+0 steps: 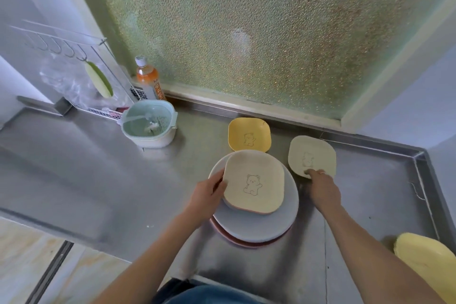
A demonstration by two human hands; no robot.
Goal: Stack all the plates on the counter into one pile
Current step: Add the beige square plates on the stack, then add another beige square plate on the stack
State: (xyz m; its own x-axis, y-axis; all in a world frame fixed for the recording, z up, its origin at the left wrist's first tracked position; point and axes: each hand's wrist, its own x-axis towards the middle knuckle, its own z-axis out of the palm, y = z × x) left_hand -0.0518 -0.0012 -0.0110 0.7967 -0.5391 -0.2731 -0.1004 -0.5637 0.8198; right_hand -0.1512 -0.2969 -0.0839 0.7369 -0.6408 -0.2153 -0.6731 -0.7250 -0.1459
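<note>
Far left: a wire rack with hooks (61, 47) on the wall, a pale green utensil (99, 79) hanging from one hook.
Behind it: a clear plastic bottle of orange drink with a white cap (148, 79), upright by the frosted window.
Strainer: a pale green round plastic strainer bowl (148, 123) stands on the stainless steel counter (74, 168), well apart from the plates.
My left hand (206, 196): my fingers curl around the left edge of the beige square plastic plate with a bear drawing (254, 181), thumb on top of its rim, so I am grasping it.
Pile: that beige plate sits on a large grey round plate (256, 224), which lies on a pinkish round plate (222, 231) (only its lower rim shows).
Yellow plate: a yellow square plastic plate with a bear drawing (249, 134) lies on its own just behind the pile, untouched.
My right hand (323, 189): my fingertips pinch the near edge of the cream square plastic plate with a bear drawing (312, 155), which lies just right of the pile, flat or nearly so.
Far right: a yellow fuzzy cloth (427, 259) at the counter's near corner.
</note>
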